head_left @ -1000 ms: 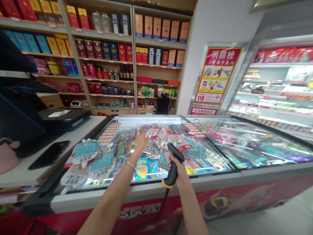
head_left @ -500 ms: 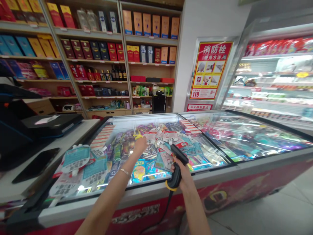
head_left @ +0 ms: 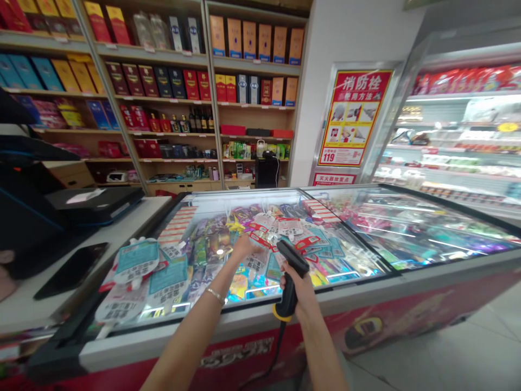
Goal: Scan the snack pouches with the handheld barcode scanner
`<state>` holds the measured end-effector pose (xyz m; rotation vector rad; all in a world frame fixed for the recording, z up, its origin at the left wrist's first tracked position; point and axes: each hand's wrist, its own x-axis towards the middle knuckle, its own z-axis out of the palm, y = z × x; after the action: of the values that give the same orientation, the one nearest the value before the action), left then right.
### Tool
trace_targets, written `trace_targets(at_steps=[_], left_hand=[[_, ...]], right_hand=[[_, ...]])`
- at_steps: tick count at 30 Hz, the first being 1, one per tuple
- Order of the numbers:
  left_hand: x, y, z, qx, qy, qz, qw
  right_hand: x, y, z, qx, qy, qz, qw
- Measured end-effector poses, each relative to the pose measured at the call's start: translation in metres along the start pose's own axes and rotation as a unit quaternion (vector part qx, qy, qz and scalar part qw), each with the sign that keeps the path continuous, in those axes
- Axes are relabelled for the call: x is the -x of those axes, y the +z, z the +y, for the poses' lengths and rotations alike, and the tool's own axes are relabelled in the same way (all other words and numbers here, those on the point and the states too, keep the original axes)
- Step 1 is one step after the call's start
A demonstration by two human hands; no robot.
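My right hand (head_left: 296, 282) is wrapped round a black barcode scanner (head_left: 290, 282) with a yellow base ring and a hanging cable. Its head tilts over the freezer's glass top. My left hand (head_left: 245, 248) is closed at the edge of a red and white pouch (head_left: 257, 262), just left of the scanner head. Behind both hands, more white, red and teal pouches (head_left: 319, 237) lie in a loose pile on the glass. A second pile of teal and white pouches (head_left: 136, 260) rests at the left end of the glass.
Left of the freezer (head_left: 366, 296), a counter (head_left: 24, 304) holds a dark phone (head_left: 71, 270) and a black device (head_left: 95, 203). Part of another person's hand (head_left: 6, 277) shows at the left edge. Shelves of boxes (head_left: 158, 81) stand behind; a lit display cooler (head_left: 468, 125) is at right.
My left hand has moved slightly right and nearer, and a pouch now shows beside it. The scanner has shifted slightly left. A person's hand has appeared at the left edge.
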<state>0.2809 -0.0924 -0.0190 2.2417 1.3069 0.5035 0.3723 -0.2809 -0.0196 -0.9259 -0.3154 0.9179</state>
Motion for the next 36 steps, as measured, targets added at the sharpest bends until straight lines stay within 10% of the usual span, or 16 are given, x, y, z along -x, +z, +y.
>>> trace_targets(at_steps=[11, 23, 28, 36], left_hand=[[0.01, -0.008, 0.011, 0.14, 0.178, 0.062, 0.972], [0.013, -0.01, 0.016, 0.152, 0.224, 0.079, 0.959], [0.025, -0.067, -0.02, 0.098, 0.117, 0.163, 0.975], [0.081, -0.196, -0.151, 0.031, -0.137, 0.315, 0.939]], right_hand=[[0.009, 0.016, 0.008, 0.045, -0.019, -0.028, 0.998], [0.019, 0.022, 0.003, 0.06, -0.045, -0.021, 0.997], [0.021, 0.037, 0.01, 0.052, -0.038, -0.037, 0.997], [0.034, 0.094, 0.065, 0.049, 0.068, -0.131, 0.988]])
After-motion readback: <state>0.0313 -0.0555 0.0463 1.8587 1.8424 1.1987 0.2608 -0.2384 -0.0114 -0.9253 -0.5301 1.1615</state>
